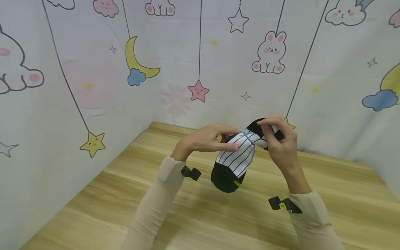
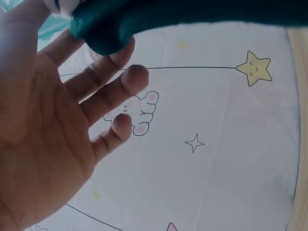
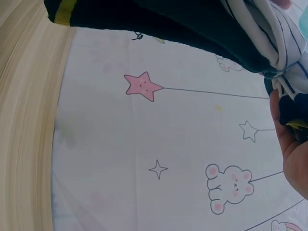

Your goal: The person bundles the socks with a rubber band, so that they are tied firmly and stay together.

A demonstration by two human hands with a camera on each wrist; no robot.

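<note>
A bundle of socks (image 1: 235, 158), white with dark stripes and dark ends, is held up above the table. A thin blue band (image 1: 247, 137) cinches it near its upper part. My left hand (image 1: 204, 139) pinches the striped side below the band between thumb and fingers; the left wrist view shows its other fingers loosely bent beside the dark fabric (image 2: 108, 33). With thumb and fingers, my right hand (image 1: 283, 144) grips the dark upper end beyond the band. In the right wrist view, the dark lower part (image 3: 168, 33) carries a yellow edge.
Below the hands lies a wood-grain table (image 1: 200, 208). White cloth walls (image 1: 175, 55) printed with stars, bunnies and clouds stand behind it and at both sides. Each wrist wears a small black camera mount (image 1: 191, 173).
</note>
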